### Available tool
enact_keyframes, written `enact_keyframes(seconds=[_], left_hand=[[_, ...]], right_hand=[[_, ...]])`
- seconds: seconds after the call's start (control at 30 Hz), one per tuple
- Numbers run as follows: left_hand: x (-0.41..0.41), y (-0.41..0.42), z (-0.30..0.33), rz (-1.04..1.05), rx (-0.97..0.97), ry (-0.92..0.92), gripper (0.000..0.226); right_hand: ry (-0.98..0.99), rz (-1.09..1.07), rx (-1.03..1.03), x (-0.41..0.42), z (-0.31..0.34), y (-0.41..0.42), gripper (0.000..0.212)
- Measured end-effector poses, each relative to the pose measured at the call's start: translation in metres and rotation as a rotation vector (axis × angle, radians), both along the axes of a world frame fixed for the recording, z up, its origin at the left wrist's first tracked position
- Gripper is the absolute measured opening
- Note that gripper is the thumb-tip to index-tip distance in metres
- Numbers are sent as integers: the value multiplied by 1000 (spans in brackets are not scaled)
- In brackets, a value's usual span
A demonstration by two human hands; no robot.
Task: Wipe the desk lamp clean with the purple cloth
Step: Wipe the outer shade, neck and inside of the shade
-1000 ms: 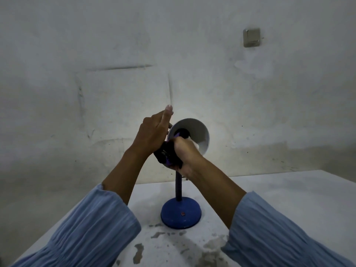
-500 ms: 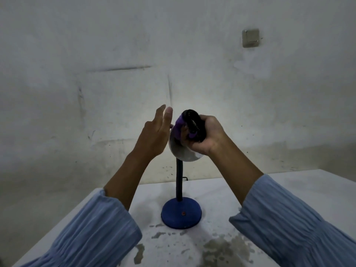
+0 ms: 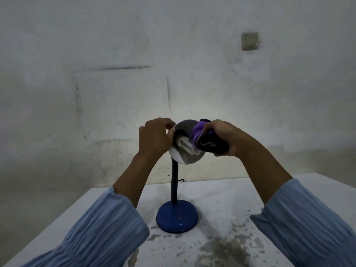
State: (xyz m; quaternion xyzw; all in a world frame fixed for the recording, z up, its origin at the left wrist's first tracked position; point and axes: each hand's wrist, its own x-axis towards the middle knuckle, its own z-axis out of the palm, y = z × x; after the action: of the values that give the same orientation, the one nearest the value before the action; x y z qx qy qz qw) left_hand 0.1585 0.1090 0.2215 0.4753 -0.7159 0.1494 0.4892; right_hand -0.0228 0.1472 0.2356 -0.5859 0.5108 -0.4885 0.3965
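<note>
Centre frame: one desk lamp, round blue base (image 3: 177,218) on the stained white surface (image 3: 221,199), dark bendy neck (image 3: 175,182) and grey bowl-shaped shade (image 3: 184,126) tipped toward the camera with its one white coiled bulb (image 3: 185,145) showing. Left hand (image 3: 154,138), grip curled round the shade's left rim; right hand (image 3: 221,136), grip bunched tight on the one soft purple-and-black cloth (image 3: 198,130) pressed inside the shade, beside the bulb. Probably light, neck likely to flex, bulb fragile: best held by rim.
</note>
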Motion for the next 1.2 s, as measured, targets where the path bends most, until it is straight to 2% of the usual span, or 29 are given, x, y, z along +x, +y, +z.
enact_keyframes(seconds=[0.13,0.2,0.37,0.57,0.73,0.8,0.9,0.97,1.07,1.2], left_hand=[[1,-2,2,-35,21,2,17],[2,-3,3,-57,18,1,18],[5,-3,4,-52,-1,-12,17],[-3,-1,3,-33,-8,-31,17],[3,-3,4,-111,18,-1,17],[6,-2,3,-128,36,12,18],[6,-2,3,-134,61,-5,20],[5,-2,6,-125,84,-19,21],[6,-3,8,-94,83,-56,22],[3,-2,5,-81,65,-25,22]], right_hand=[[425,-62,-119,30,14,-8,11],[533,-52,-176,44,17,-13,11],[673,-47,-176,57,13,-24,12],[878,-326,-208,60,11,-34,19],[1111,-287,-319,70,7,-29,15],[1133,-262,-341,69,5,-25,13],[1216,-249,-353,67,-4,-19,29],[1306,-297,-408,70,-16,-18,37],[1381,-335,-557,75,-35,-13,33],[1312,-376,-705,70,-58,-8,40]])
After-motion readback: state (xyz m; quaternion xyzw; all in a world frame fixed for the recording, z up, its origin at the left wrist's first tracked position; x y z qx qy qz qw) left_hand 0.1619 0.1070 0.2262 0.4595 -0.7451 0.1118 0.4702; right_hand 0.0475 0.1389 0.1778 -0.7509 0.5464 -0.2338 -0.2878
